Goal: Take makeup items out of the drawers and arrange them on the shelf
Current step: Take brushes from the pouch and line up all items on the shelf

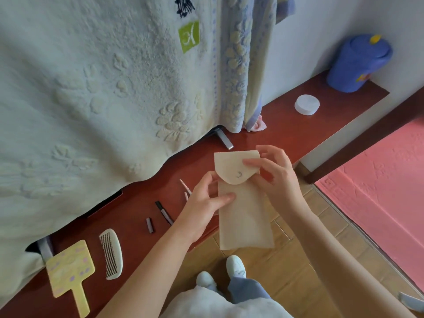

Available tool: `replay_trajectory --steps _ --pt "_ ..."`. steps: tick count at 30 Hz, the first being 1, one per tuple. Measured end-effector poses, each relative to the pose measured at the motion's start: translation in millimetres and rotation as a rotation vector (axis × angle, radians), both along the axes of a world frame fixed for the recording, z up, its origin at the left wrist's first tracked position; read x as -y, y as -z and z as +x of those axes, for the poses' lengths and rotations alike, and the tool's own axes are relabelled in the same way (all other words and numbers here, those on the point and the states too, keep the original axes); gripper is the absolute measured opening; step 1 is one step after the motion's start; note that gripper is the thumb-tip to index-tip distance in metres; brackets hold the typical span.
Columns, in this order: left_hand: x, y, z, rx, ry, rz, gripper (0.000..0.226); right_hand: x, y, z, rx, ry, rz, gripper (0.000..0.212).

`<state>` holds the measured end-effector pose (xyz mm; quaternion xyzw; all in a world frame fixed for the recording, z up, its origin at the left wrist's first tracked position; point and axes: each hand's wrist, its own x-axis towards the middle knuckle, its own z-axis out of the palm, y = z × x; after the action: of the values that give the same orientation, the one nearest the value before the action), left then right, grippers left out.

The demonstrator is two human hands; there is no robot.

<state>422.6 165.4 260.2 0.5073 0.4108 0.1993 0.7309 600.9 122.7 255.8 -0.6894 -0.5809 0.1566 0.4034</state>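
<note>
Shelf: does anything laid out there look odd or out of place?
A small dark cap lies apart from the dark pen, so the pen looks uncapped. A crumpled pink scrap sits beneath the hanging towel.

A pale embossed towel (91, 88) with a green label (188, 36) hangs beside a blue-and-cream floral towel (234, 76) against the white wall (321, 24) — a grey metal foot (226, 141) showing below their hems. A blue lidded tub (358, 63) with a yellow knob (375, 38) stands in the corner; pink textured fabric (378, 175) lies at right, beside tan floor tiles (289, 271).
</note>
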Motion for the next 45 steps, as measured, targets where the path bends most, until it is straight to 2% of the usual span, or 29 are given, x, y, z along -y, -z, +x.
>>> replay_trajectory --steps 2,4,6,8,10,13,16,19,21,23,25,31,33,36,40,42,45 --pt "4 -8 -2 0.021 0.015 0.019 0.036 0 -6 1 0.019 -0.058 0.047 0.015" --pt "5 -16 -3 0.008 0.050 0.087 0.041 -2 -13 0 -0.071 -0.067 -0.005 0.008" --pt "7 -21 -2 -0.084 0.129 0.205 0.055 -7 -21 4 -0.266 0.027 -0.040 0.012" --pt "13 -23 0 -0.129 0.200 0.257 0.070 -17 -34 9 -0.442 0.141 0.019 0.021" --pt "20 -23 2 -0.105 0.247 0.240 0.087 -25 -43 11 -0.482 0.222 0.049 0.028" --pt "24 -24 2 -0.110 0.298 0.236 0.107 -31 -47 11 -0.298 0.277 0.031 0.033" --pt "22 -23 2 -0.145 0.277 0.275 0.115 -30 -45 13 -0.057 0.150 -0.032 0.024" --pt "20 -22 -1 -0.122 0.187 0.272 0.109 -20 -47 12 0.026 -0.150 -0.178 0.014" --pt "19 -23 -5 -0.085 0.114 0.242 0.093 -11 -50 9 0.021 -0.288 -0.269 0.034" --pt "20 -26 -7 -0.053 0.066 0.211 0.073 -8 -49 7 0.087 -0.329 -0.283 0.041" --pt "22 -27 -6 -0.063 0.047 0.224 0.060 -7 -47 5 0.144 -0.315 -0.269 0.035" --pt "19 -27 4 -0.056 0.037 0.246 0.053 -12 -47 8 -0.114 -0.312 -0.242 0.016" --pt "17 -29 11 -0.073 0.042 0.256 0.051 -19 -47 15 -0.108 -0.348 -0.280 0.019" --pt "14 -31 23 -0.090 0.024 0.234 0.049 -32 -48 29 -0.113 -0.369 -0.306 0.014" --pt "13 -31 38 -0.106 0.002 0.228 0.047 -54 -52 47 -0.224 -0.276 -0.280 0.014" --pt "16 -28 43 -0.111 -0.009 0.218 0.047 -65 -56 55 -0.367 -0.203 -0.262 0.005" --pt "21 -24 45 -0.118 -0.090 0.233 0.046 -69 -61 61 -0.594 -0.215 -0.384 0.024"
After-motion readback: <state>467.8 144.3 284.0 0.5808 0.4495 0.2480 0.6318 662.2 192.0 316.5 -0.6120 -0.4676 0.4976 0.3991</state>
